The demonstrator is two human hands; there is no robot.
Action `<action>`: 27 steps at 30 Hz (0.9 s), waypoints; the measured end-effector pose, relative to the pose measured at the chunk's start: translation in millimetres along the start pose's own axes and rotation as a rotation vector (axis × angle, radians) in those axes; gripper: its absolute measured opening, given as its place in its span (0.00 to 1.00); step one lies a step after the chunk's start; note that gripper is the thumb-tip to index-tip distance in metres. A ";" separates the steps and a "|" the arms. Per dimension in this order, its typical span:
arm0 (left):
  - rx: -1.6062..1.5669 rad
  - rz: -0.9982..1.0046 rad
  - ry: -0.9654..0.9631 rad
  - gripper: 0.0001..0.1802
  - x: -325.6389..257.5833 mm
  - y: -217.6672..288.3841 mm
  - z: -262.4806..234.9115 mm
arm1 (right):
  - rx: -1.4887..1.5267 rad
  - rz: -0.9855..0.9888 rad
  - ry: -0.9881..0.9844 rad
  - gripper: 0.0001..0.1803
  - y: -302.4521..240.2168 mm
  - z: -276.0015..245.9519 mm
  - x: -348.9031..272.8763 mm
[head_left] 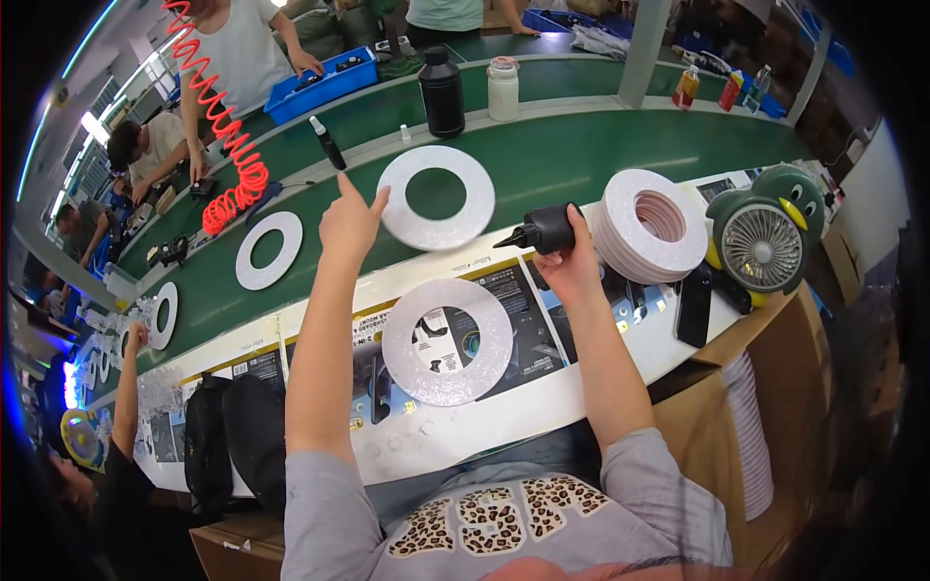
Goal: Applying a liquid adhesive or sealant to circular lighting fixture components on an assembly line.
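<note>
1. The right hand point(573, 265) was clamped on a black bottle point(550, 230), nozzle leftward;
2. The left hand point(349, 225), thumb and forefinger apart, was at the left edge of the far ring point(480, 198), on the green belt point(572, 160);
3. The near ring point(496, 341) lay between the forearms.

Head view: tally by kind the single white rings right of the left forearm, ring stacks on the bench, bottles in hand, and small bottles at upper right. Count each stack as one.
Single white rings: 2 (near ring and far ring)
Ring stack: 1
Black squeeze bottle, right hand: 1
Small bottles: 3 (amber bottle, red bottle, clear bottle)
Total: 7
</note>
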State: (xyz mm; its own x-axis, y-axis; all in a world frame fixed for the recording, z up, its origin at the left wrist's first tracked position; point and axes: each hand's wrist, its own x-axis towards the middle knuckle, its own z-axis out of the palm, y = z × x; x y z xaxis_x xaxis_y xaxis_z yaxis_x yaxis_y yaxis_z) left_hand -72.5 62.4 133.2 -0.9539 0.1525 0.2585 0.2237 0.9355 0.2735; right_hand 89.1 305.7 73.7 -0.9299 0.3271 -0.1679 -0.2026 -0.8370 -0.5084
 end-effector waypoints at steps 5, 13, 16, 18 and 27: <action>0.008 0.001 -0.038 0.37 -22.8 -27.4 24.5 | -0.018 0.024 -0.025 0.18 5.4 4.3 -1.6; -0.322 0.207 0.121 0.12 -77.9 -71.5 78.1 | -0.004 0.065 -0.074 0.17 17.9 0.5 -0.6; -0.363 0.339 0.205 0.12 -79.9 -76.1 80.3 | -0.087 0.043 -0.032 0.16 23.9 1.7 -1.0; -0.273 0.535 0.091 0.14 -79.2 -79.2 76.4 | -0.160 -0.023 -0.012 0.14 28.4 2.1 -3.9; -0.451 0.694 0.010 0.15 -93.3 -51.1 70.4 | -0.437 -0.190 -0.011 0.16 39.7 14.7 -14.2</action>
State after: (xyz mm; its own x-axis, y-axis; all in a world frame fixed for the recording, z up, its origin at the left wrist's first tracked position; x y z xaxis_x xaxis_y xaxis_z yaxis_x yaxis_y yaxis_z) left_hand -9.0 22.9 29.9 -0.5681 0.6432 0.5134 0.8219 0.4120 0.3933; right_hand 89.8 261.3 68.3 -0.8924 0.4502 -0.0298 -0.2236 -0.4986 -0.8375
